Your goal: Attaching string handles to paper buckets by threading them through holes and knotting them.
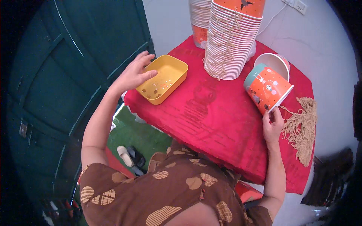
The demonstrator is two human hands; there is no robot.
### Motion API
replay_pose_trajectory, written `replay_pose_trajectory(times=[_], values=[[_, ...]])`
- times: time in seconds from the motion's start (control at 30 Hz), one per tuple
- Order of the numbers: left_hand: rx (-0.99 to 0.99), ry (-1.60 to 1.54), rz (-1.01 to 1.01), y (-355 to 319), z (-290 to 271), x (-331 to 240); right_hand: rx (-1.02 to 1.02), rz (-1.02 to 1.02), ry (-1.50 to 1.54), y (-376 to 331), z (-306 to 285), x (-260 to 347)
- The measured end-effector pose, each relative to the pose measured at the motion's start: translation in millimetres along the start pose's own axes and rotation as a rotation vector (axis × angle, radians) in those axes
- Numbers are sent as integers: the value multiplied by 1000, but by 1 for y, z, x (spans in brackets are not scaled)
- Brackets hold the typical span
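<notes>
My right hand (273,127) pinches the rim of an orange paper bucket (270,87), which lies tilted on its side with its teal base toward the upper left. Its outside carries printed skeleton and bat figures. Just behind it, a second paper bucket (270,62) shows its white inside. At the table's left, my left hand (138,74) hovers over the edge of a yellow plastic box (174,87), fingers apart and holding nothing. Small round pieces and tiny shiny bits lie on the box's bottom. A bundle of tan strings (304,130) spreads out to the right of my right hand.
A tall stack of nested paper buckets (230,43), with tan strings hanging down its side, stands at the back of the red-covered table (181,113). Another stack (200,22) is partly hidden behind it. A dark green door (75,56) is at left; shoes (130,156) lie on green flooring.
</notes>
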State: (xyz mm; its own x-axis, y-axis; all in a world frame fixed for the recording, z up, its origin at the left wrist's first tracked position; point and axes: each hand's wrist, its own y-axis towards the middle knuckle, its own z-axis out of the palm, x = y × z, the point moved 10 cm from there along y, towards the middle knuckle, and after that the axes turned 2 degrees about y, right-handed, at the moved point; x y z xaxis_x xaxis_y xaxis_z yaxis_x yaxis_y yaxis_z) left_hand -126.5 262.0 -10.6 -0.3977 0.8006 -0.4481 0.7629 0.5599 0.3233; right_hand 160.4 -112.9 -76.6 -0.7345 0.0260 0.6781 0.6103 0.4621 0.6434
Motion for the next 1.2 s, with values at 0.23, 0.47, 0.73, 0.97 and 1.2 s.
replay_pose_trajectory(times=[0.23, 0.47, 0.73, 0.97, 1.2], values=[[-10, 339, -272, 14, -18, 78, 7, -1, 8, 2, 1, 7], [114, 59, -274, 2, 11, 75, 12, -72, -54, 2, 2, 14], [-56, -23, -76, -18, -8, -3, -9, -38, -48, 1, -1, 9], [-23, -65, 117, -27, 2, -46, -17, -87, -71, 2, -2, 8], [43, -73, 149, -24, 15, -62, -5, -86, -106, 4, -1, 14]])
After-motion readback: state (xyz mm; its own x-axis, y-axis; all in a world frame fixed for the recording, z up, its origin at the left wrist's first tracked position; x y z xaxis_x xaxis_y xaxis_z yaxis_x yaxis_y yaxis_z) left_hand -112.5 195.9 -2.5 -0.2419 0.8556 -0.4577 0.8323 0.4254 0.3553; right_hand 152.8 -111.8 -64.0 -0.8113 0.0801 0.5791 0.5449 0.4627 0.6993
